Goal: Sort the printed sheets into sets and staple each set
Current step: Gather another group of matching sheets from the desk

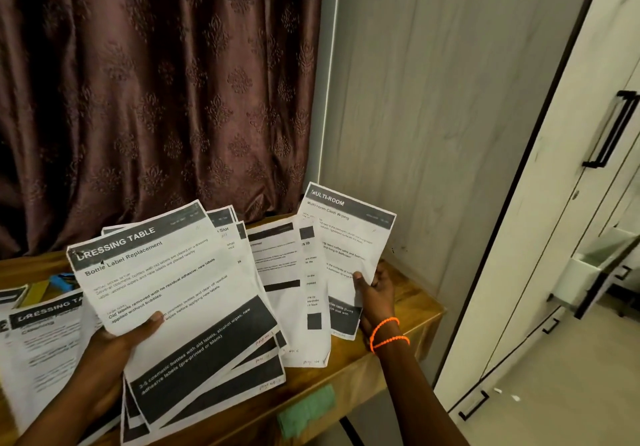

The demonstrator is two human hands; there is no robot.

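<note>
My left hand (121,341) grips a fanned stack of printed sheets (180,293), thumb on the top page headed "DRESSING TABLE". My right hand (375,289) pinches a single sheet headed "MULTI-ROOM" (346,237), held upright over the right end of the wooden table (398,310). More printed sheets (287,272) lie flat on the table between my hands. Another "DRESSING TABLE" sheet (45,341) lies at the left. A blue object (62,281), possibly a stapler, shows partly behind the stack at the left.
A brown patterned curtain (156,82) hangs behind the table. A pale wardrobe (519,203) with black handles stands at the right, one drawer (595,265) pulled out. A green patch (308,411) sticks to the table's front edge.
</note>
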